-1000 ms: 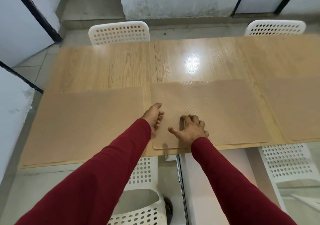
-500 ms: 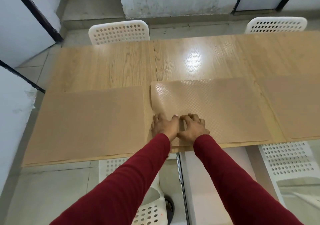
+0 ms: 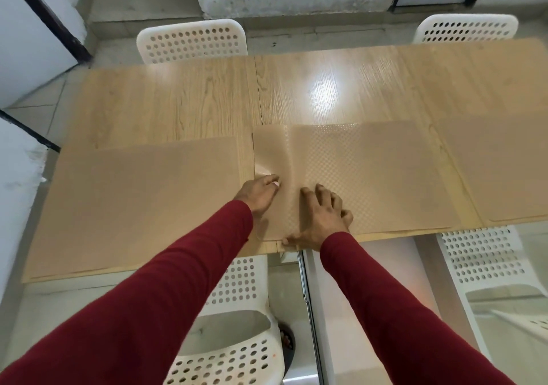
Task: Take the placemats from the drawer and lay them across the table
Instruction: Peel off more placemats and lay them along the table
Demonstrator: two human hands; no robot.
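Since half a second ago my hands parted: left hand (image 3: 261, 193) flat-fingered pushes a ripple across the middle placemat (image 3: 364, 177), centre frame on the bench (image 3: 178, 100); right hand (image 3: 321, 217) spread, anchoring. I'd sweep outward, slowly.

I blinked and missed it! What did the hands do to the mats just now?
The left hand slid from the middle placemat's near-left corner onto it and forward, raising a ripple along its left side. The right hand stayed pressed near the front edge. The left placemat, right placemat and table stayed put.
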